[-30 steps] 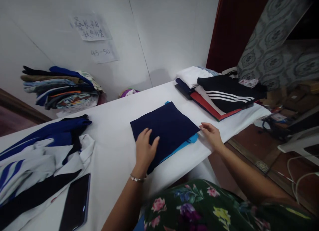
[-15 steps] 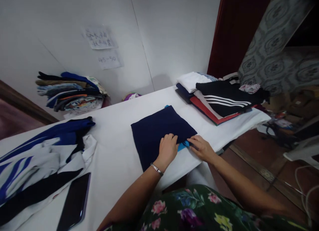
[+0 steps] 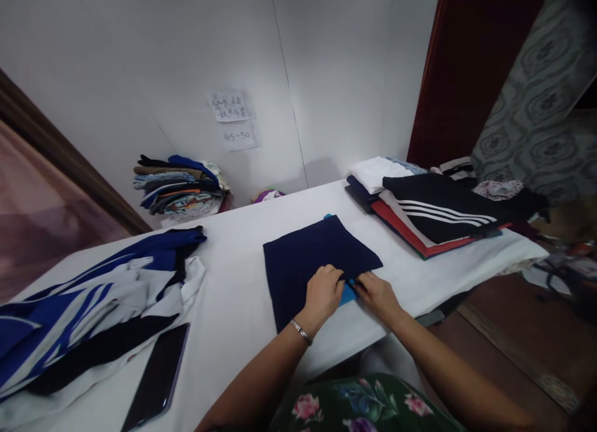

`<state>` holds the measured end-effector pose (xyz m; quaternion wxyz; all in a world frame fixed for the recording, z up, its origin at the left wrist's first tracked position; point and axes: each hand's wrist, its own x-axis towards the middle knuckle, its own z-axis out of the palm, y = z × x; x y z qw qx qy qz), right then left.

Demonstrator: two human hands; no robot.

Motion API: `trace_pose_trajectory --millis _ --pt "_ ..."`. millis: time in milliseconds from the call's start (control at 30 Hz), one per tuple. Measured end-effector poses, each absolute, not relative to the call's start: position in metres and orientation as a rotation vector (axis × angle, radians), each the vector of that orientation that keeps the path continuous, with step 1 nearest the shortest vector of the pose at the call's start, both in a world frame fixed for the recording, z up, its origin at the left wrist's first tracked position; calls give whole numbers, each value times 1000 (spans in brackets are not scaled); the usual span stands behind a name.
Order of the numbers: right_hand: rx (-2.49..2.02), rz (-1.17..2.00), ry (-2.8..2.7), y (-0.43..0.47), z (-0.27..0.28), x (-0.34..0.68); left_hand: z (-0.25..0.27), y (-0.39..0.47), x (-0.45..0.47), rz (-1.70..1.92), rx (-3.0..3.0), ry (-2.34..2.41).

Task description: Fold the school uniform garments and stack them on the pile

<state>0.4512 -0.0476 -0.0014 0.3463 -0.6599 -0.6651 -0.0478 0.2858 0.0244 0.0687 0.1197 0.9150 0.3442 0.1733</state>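
A folded navy garment [image 3: 308, 258] lies on the white-covered table [image 3: 228, 295] in front of me. Bright blue cloth [image 3: 347, 294] shows beneath its near right edge, and a sliver of the same blue peeks out at the far corner. My left hand [image 3: 323, 293], with a silver bracelet at the wrist, rests on the garment, its curled fingers closed on the near edge. Just to the right, my right hand [image 3: 379, 296] pinches that edge beside the blue cloth. Its fingertips are partly hidden.
A phone [image 3: 158, 376] and a loose heap of blue, white and black clothes [image 3: 102, 307] lie at the left. Folded clothes are stacked [image 3: 181, 183] by the wall. Another pile, topped by a black striped garment [image 3: 433, 202], lies at the right. Paper labels [image 3: 240, 135] hang on the wall.
The view has swung, so the table's contents sit further right and lower. My hands are a little closer together at the garment's near edge, the right one drawn inward.
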Motion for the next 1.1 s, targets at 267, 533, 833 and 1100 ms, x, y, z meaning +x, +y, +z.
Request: trace_pose_trajectory --millis 267,533,833,1100 --pt "-1645 100 -1762 -68 -12 451 53 20 287 512 2768 831" --pt "-1574 298 -1747 -96 -1 460 38 17 297 363 2897 588" --pt "-1434 -4 -1675 -54 47 460 27 15 302 313 2979 636" --pt "-1704 356 -1696 -13 -12 471 46 22 290 270 2736 529"
